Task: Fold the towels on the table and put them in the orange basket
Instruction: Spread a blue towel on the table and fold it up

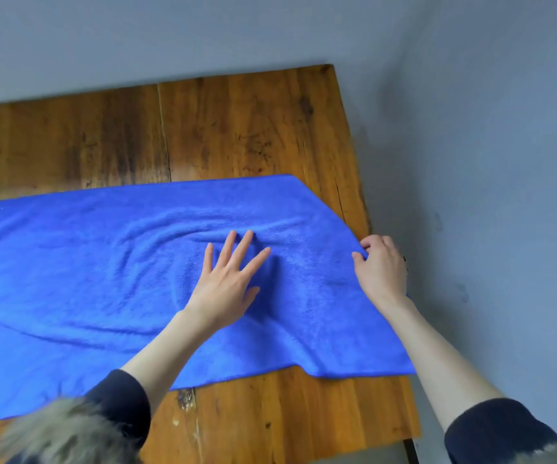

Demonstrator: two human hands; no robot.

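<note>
Covering most of the tabletop [237,128] is one blue towel [103,269], spread flat from the left edge to the right edge, with its near hem just short of the near edge. Two hands work it. The left hand [227,279] presses flat on the towel's middle, fingers straight and spread. The right hand [379,266] curls over the towel's right end at the tabletop's right edge, seemingly pinching it.

A blue towel [103,279] lies spread on the wooden tabletop [237,128]. The left hand [227,283] presses flat on it, fingers straight; the right hand [379,266] pinches its right edge.
</note>
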